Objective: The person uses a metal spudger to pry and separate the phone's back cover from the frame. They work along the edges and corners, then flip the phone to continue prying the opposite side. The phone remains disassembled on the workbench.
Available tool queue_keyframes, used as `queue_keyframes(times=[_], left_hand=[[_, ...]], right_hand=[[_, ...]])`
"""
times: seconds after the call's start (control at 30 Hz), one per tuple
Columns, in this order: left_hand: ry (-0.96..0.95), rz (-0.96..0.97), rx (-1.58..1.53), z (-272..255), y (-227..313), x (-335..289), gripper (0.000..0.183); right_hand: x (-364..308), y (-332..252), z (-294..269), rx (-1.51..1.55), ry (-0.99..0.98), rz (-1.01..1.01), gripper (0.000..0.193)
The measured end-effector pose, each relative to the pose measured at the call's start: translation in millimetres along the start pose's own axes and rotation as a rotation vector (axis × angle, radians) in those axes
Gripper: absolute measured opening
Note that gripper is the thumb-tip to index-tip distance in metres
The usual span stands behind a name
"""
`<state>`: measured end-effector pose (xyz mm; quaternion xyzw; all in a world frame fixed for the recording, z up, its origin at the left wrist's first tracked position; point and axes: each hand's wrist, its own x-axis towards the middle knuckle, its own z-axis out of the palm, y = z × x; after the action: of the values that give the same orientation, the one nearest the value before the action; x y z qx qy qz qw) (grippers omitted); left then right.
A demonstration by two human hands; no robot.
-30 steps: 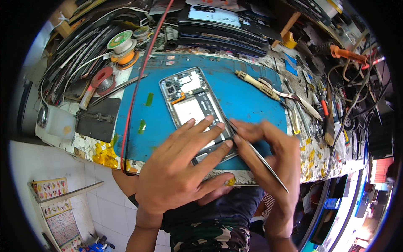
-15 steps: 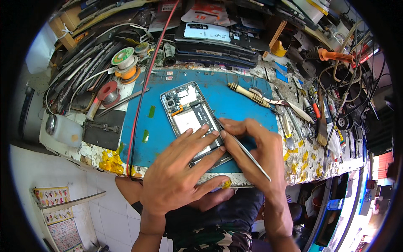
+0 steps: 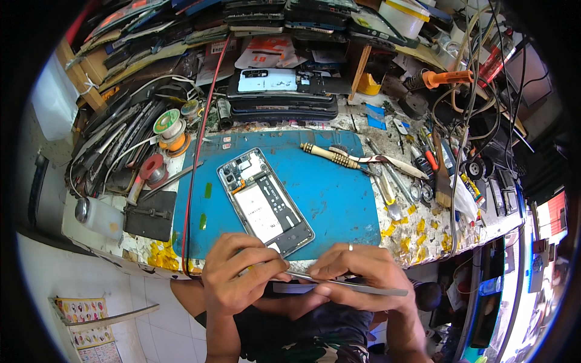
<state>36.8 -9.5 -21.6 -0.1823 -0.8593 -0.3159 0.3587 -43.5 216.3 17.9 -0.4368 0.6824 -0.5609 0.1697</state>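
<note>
A phone with its back cover off lies tilted on the blue mat, its white battery and circuit board exposed. Both hands are just below it, at the table's front edge. My right hand grips slim grey metal tweezers, whose broad end sticks out to the right under the fingers. The narrow end points left, toward the fingertips of my left hand. That hand is closed in a pinch at the tip; what sits between its fingers is too small to name. Neither hand touches the phone's upper part.
A beige-handled brush lies on the mat's far right. Solder spools stand at left, near a red and black cable. Stacked phone parts line the back; assorted tools, including a wooden-handled brush, crowd the right.
Both hands have left the phone and come toward me to the front edge. The tweezers have turned nearly level, and my left fingers have gone from spread to pinched. The view has shifted.
</note>
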Motion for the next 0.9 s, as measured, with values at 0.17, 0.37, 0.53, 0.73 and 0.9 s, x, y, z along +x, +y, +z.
queue_keyframes(times=[0.17,0.37,0.53,0.73,0.9], left_hand=[[0.042,-0.045,0.028,0,-1,0,0.027],[0.067,-0.067,0.086,4,0,0,0.026],[0.086,-0.082,0.105,4,1,-1,0.021],[0.089,-0.079,0.1,4,1,-2,0.02],[0.084,-0.068,0.132,2,0,-3,0.021]], right_hand=[[6,-15,-28,-0.009,0.297,0.084,0.026],[55,19,-76,-1.017,0.219,0.045,0.024],[66,44,-78,-1.12,0.113,0.022,0.027],[62,48,-73,-1.298,0.106,-0.048,0.023],[44,20,-67,-1.208,0.152,0.036,0.017]])
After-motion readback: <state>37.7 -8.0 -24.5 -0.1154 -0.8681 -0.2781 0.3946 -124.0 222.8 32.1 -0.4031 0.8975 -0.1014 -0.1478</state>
